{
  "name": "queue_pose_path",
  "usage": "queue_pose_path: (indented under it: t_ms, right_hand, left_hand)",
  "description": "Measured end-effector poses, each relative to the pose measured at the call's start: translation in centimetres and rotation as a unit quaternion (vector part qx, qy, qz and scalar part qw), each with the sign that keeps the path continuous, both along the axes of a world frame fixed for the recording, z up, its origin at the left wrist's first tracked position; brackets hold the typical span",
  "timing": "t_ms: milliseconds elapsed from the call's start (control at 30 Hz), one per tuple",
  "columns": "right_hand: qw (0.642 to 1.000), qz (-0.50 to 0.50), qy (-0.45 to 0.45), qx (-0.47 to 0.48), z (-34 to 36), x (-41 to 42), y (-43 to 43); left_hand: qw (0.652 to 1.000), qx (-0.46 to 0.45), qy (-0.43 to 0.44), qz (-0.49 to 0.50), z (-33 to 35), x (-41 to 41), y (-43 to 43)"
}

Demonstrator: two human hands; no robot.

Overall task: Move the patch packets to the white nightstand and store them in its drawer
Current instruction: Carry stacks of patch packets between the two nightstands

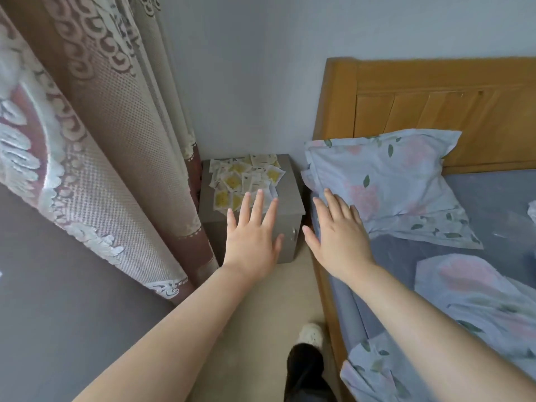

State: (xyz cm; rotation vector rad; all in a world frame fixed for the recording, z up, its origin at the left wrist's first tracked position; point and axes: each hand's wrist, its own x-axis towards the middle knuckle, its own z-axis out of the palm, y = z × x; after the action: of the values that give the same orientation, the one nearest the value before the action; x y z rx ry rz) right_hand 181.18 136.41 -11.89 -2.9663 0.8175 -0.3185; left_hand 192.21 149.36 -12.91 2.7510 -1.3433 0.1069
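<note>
I'm on a single head view, wide-angle, pitched forward and down from standing height, facing the corner: nightstand (290, 204) ahead, curtain (116, 140) hard left, bed (342, 111) right, all close in.

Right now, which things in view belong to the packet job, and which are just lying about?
Job:
patch packets, scattered
grey cabinet under them
left hand and right hand, both hands open and empty

Lying about:
pillow
bed
curtain

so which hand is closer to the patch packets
Left. The left hand hovers just short of the patch packets; the right hand is off to the side, by the pillow.
</note>
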Motion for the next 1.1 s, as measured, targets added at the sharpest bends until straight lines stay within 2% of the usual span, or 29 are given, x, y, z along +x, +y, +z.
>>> queue_pose_path:
  t_ms: [267,467,633,700,767,867,900,933,1100]
  right_hand:
    - [0.998,0.048,0.021,0.024,-5.3,17.2,-15.3]
    - [0.987,0.096,0.112,0.069,-10.3,27.5,-22.4]
    - [0.973,0.09,0.157,0.145,-15.2,33.3,-25.1]
    - [0.956,0.063,0.171,0.231,-17.8,35.1,-25.4]
    - [0.926,0.006,0.188,0.328,-20.8,36.6,-25.5]
    - [0.875,-0.098,0.187,0.436,-25.2,38.2,-25.4]
    - [0.858,-0.123,0.192,0.46,-26.5,38.5,-25.3]
    - [0.843,-0.143,0.2,0.478,-27.9,38.7,-25.3]
    - [0.804,-0.215,0.194,0.519,-32.9,39.6,-25.6]
  left_hand:
    - [0.997,0.008,0.037,0.062,-5.5,16.0,-13.5]
    - [0.984,0.023,0.131,0.12,-9.9,24.8,-20.9]
    - [0.952,0.023,0.237,0.19,-14.9,30.3,-22.9]
    - [0.925,-0.006,0.309,0.22,-17.8,32.0,-23.1]
    - [0.875,-0.066,0.409,0.251,-21.2,33.5,-23.4]
    - [0.745,-0.146,0.562,0.33,-25.4,34.2,-24.1]
    - [0.707,-0.156,0.591,0.355,-26.7,34.3,-24.3]
    - [0.685,-0.156,0.608,0.371,-28.1,34.2,-24.5]
    - [0.664,-0.159,0.619,0.388,-32.6,34.1,-24.6]
